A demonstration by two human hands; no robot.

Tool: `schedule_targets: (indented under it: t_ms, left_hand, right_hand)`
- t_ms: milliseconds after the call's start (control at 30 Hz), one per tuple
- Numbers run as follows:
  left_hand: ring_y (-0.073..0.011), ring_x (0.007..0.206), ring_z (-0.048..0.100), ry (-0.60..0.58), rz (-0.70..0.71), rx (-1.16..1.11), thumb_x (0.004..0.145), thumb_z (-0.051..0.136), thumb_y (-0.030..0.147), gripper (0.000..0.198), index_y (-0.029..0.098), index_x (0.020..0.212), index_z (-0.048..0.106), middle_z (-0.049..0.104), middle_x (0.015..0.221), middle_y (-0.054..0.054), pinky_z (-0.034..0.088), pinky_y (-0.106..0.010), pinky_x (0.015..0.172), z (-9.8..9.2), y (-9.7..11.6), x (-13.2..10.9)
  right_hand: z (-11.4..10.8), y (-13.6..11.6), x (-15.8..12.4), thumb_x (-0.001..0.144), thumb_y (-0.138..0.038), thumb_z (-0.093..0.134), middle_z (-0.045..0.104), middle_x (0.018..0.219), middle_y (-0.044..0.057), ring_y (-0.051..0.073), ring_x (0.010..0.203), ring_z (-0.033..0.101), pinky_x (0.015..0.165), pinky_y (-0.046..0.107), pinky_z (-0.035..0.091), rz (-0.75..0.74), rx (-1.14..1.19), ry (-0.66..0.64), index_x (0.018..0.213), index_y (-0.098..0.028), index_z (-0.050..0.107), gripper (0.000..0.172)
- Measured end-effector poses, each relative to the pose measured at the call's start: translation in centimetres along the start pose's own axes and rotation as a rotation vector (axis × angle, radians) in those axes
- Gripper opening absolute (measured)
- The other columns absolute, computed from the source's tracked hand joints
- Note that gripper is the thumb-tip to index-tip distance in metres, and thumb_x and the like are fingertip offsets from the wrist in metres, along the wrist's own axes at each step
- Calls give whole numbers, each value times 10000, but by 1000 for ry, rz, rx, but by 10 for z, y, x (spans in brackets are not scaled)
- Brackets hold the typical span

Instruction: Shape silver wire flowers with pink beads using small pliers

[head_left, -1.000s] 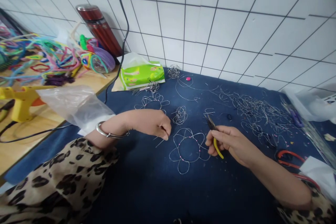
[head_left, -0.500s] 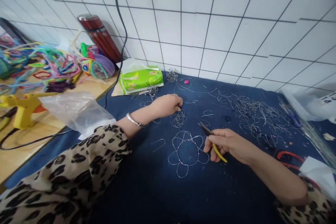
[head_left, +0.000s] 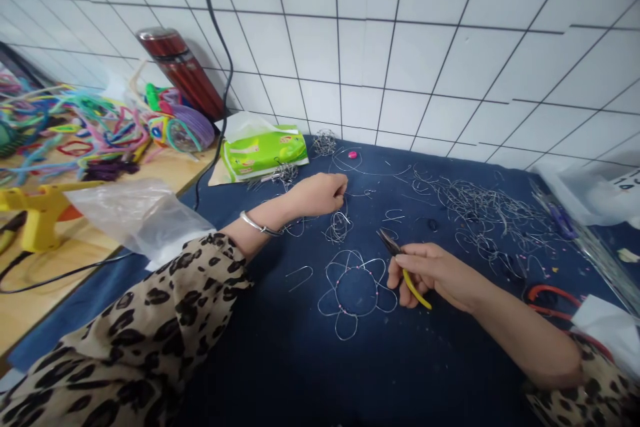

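Observation:
My left hand (head_left: 327, 192) is closed, fingers pinched together, just above a small tangle of thin silver wire (head_left: 339, 228). What the pinch holds, if anything, is hidden behind the fingers. My right hand (head_left: 425, 273) grips pliers (head_left: 411, 283) with yellow handles and dark jaws, which point up and to the left. Between the hands, nearer me, a flower-shaped wire piece (head_left: 357, 315) lies flat, with looped petals around a ring and small pink beads. A bent U of wire (head_left: 309, 269) is left of the flower, and more short bent wires (head_left: 393, 217) lie beyond the pliers.
A large heap of wire pieces (head_left: 485, 207) spreads at the right, near red-handled scissors or pliers (head_left: 547, 300). Green wipes pack (head_left: 265, 152), red thermos (head_left: 183, 70), plastic bag (head_left: 145, 213), yellow glue gun (head_left: 40, 217) and colourful pipe cleaners (head_left: 95, 120) stand left. A tiled wall (head_left: 370, 53) bounds the back.
My left hand has lifted slightly from the wire tangle, fingers still closed. My right hand and the pliers stay almost in place. The view has shifted a little.

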State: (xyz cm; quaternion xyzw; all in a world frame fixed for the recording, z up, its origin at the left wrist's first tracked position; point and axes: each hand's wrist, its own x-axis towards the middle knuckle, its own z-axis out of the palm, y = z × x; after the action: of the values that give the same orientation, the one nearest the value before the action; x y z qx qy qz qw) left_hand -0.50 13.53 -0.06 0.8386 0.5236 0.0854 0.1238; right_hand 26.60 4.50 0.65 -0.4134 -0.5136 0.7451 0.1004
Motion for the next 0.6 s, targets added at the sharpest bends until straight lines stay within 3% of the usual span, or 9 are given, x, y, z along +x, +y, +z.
schedule_targets:
  t_ms: [267, 467, 533, 600]
  left_hand:
    - [-109, 593, 486, 100, -4, -77, 715, 455, 159, 179, 158, 840, 582, 598, 698, -26, 358, -265, 570, -7, 2, -1]
    - [-162, 775, 557, 258, 63, 25, 755, 430, 149, 276, 161, 920, 651, 646, 909, -70, 410, -310, 695, -22, 14, -8]
    - [-160, 790, 564, 263, 64, 8, 765, 428, 152, 271, 160, 910, 657, 651, 907, -63, 414, -302, 707, -31, 16, -13]
    - [-139, 750, 567, 195, 73, -38, 763, 437, 147, 253, 157, 886, 658, 657, 864, -45, 417, -278, 692, -39, 16, -21]
  right_hand:
    - [1, -1, -1, 867, -446, 481, 641, 699, 49, 135, 604, 627, 621, 302, 525, -5, -2, 6, 817, -139, 590, 329]
    - [2, -2, -3, 866, -427, 488, 647, 727, 44, 133, 607, 629, 617, 306, 525, -5, -3, 19, 807, -148, 582, 301]
    - [2, -1, -2, 866, -432, 487, 643, 729, 43, 132, 607, 627, 615, 306, 525, -4, -8, 23, 806, -147, 584, 306]
    - [3, -2, -2, 866, -435, 485, 641, 741, 45, 133, 611, 627, 614, 306, 524, -4, -13, 27, 810, -146, 583, 310]
